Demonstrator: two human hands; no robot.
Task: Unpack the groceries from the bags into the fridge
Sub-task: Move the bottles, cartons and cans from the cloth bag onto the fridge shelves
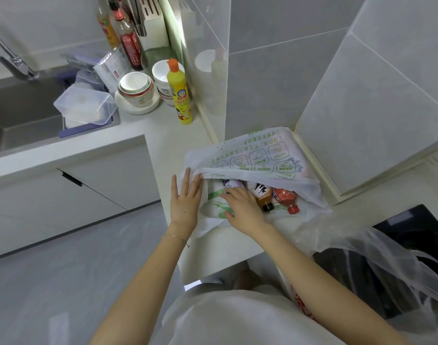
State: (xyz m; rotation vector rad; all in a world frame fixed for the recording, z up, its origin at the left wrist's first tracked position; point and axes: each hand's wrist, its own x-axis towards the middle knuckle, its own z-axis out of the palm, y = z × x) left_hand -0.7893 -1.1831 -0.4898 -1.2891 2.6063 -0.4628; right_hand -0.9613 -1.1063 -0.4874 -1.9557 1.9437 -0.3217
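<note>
— Where's the bag?
— White bag (252, 155) with green print, slumped on the counter (168, 125) in the corner, mouth gaping toward the body.
— And inside?
— Three bottles side by side, lying flat: purple-labelled bottle (231, 183) leftmost, brown sauce bottle (262, 195) in the middle, red-capped bottle (286, 199) rightmost. Long axes running out of the mouth, caps of the brown and red ones pointing back toward the body.
— Hands?
— Left hand (185, 200) flat and spread, fingers apart, pressing the bag's left edge, gripping nothing. Right hand (242, 207) inside the mouth, fingertips touching the purple-labelled bottle, fingers curling but probably not clamped on it; can't quite tell.
— Nearer hand?
— Right, clearly. Bottle directly ahead of its fingertips; left hand off to the side, just beside the opening.
— Likely next?
— Probably wrapping around the bottle's body and drawing it straight back along its length. No fridge in view, so likely somewhere behind or aside.
— Risk?
— Upper flap drooping over the bottles; may snag.
</note>
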